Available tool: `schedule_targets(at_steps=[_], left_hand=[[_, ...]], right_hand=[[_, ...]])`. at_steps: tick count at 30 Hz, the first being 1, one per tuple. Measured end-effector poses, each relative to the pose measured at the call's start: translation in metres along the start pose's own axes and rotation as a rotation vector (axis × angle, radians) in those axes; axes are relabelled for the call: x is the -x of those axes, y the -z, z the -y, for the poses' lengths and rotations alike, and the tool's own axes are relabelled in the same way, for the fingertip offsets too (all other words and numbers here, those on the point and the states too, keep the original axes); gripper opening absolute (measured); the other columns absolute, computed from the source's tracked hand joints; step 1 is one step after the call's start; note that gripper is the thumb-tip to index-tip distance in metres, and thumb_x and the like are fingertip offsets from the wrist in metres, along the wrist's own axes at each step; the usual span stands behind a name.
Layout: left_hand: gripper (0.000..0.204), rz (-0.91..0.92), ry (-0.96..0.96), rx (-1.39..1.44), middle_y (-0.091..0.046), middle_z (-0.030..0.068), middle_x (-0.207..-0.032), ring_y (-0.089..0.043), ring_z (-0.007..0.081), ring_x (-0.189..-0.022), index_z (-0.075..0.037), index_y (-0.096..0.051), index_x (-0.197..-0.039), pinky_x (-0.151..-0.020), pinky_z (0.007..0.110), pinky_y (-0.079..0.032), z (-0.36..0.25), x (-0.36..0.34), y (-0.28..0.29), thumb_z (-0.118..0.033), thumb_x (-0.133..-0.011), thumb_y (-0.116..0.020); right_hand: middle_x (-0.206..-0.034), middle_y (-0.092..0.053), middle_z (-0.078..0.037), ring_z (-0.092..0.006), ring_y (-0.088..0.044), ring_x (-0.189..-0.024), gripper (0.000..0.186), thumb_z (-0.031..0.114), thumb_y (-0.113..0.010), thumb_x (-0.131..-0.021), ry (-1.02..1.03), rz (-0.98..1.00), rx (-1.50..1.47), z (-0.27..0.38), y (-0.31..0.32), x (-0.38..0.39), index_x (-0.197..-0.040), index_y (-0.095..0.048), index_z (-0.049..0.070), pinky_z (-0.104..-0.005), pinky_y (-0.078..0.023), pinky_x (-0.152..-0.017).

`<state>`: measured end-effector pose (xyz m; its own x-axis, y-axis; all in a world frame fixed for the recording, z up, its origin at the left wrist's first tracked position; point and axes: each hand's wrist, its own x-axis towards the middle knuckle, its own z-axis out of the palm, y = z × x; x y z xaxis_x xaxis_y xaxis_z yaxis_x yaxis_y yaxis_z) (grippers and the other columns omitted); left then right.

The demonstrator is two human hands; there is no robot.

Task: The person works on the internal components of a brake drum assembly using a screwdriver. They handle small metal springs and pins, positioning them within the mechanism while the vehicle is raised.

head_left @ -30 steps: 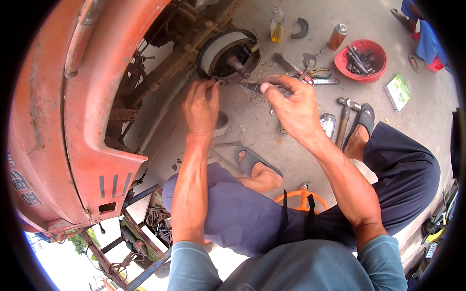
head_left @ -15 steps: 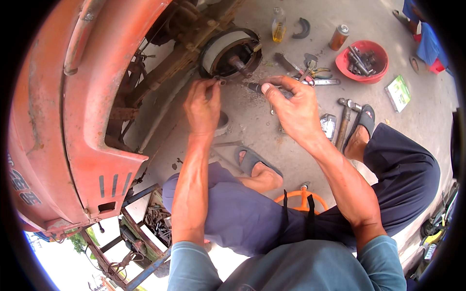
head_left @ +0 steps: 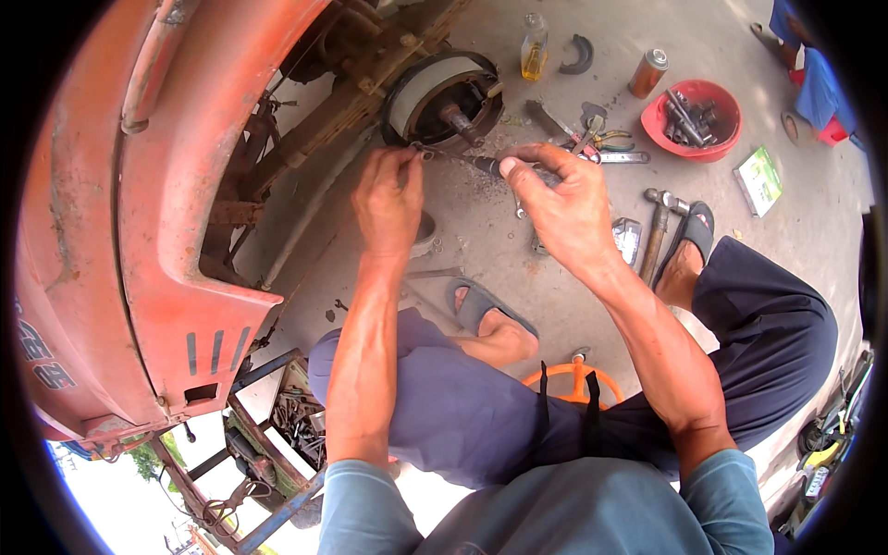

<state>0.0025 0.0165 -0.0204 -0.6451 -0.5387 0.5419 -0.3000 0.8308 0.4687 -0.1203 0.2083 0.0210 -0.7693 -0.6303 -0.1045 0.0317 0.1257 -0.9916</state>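
My left hand (head_left: 387, 199) is closed in a pinch on a small rusty ring-like metal part (head_left: 427, 155). My right hand (head_left: 564, 196) grips a slim tool with a black handle (head_left: 486, 166). From that handle a thin shaft points left toward the small part; I cannot tell whether they touch. Just beyond both hands is an open wheel brake assembly (head_left: 403, 106), with a pale curved shoe lining and a rusty axle stub (head_left: 459, 122) sticking out toward me.
An orange-red vehicle body (head_left: 203, 305) fills the left side. On the concrete floor lie pliers (head_left: 610, 141), a wrench (head_left: 624, 158), a hammer (head_left: 657, 227) and a curved dark piece (head_left: 577, 55). A red bowl (head_left: 647, 120) of metal parts, a can (head_left: 647, 74) and a bottle (head_left: 534, 51) stand farther off.
Both hands keep almost the same place and grip. The view has shifted very slightly; nothing has been taken up or let go.
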Motion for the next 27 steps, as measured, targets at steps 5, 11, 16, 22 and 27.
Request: schedule_targets(at_steps=[5,11,16,22,27], left_hand=[[0.008,0.006,-0.044,-0.049,-0.072,0.0085,-0.097,-0.074,0.0289,-0.081,-0.003,-0.073,-0.095,-0.069,0.039,-0.059,0.003,0.001,0.001,-0.009,-0.091,-0.076],[0.008,0.028,-0.091,-0.120,-0.071,0.0105,-0.097,-0.073,0.0285,-0.080,-0.001,-0.072,-0.095,-0.071,0.037,-0.059,0.001,0.001,0.001,-0.006,-0.091,-0.076],[0.008,0.022,-0.145,-0.194,-0.070,0.0111,-0.096,-0.072,0.0313,-0.080,-0.002,-0.071,-0.097,-0.069,0.040,-0.057,0.000,0.001,0.003,-0.006,-0.092,-0.075],[0.007,0.040,-0.171,-0.203,-0.069,0.0110,-0.096,-0.070,0.0343,-0.080,-0.003,-0.070,-0.097,-0.067,0.043,-0.056,0.001,0.001,0.004,-0.006,-0.092,-0.074],[0.006,0.050,-0.179,-0.208,-0.069,0.0080,-0.099,-0.071,0.0345,-0.078,-0.007,-0.069,-0.096,-0.066,0.045,-0.058,0.002,0.000,0.004,-0.012,-0.094,-0.073]], right_hand=[[-0.070,-0.067,-0.011,-0.0108,-0.054,-0.062,0.029,0.021,-0.070,-0.095,0.044,-0.017,0.020,0.002,-0.006,0.001,-0.109,-0.075,-0.004,-0.0326,-0.048,-0.061],[-0.058,-0.058,-0.017,-0.0199,-0.055,-0.050,0.025,0.019,-0.070,-0.092,0.153,0.037,0.140,0.008,0.002,-0.008,-0.106,-0.076,-0.001,-0.0385,-0.046,-0.055],[-0.067,-0.063,-0.025,-0.0396,-0.062,-0.057,0.025,0.018,-0.069,-0.089,0.133,0.167,0.322,0.047,0.013,-0.010,-0.102,-0.075,-0.002,-0.0451,-0.050,-0.059],[-0.073,-0.065,-0.028,-0.0484,-0.066,-0.072,0.020,0.014,-0.066,-0.087,0.337,0.151,0.448,0.060,0.004,-0.015,-0.096,-0.074,-0.002,-0.0516,-0.055,-0.067],[-0.072,-0.065,-0.027,-0.0485,-0.066,-0.073,0.020,0.013,-0.065,-0.087,0.499,0.190,0.605,0.069,-0.003,-0.029,-0.095,-0.075,-0.003,-0.0516,-0.055,-0.068]])
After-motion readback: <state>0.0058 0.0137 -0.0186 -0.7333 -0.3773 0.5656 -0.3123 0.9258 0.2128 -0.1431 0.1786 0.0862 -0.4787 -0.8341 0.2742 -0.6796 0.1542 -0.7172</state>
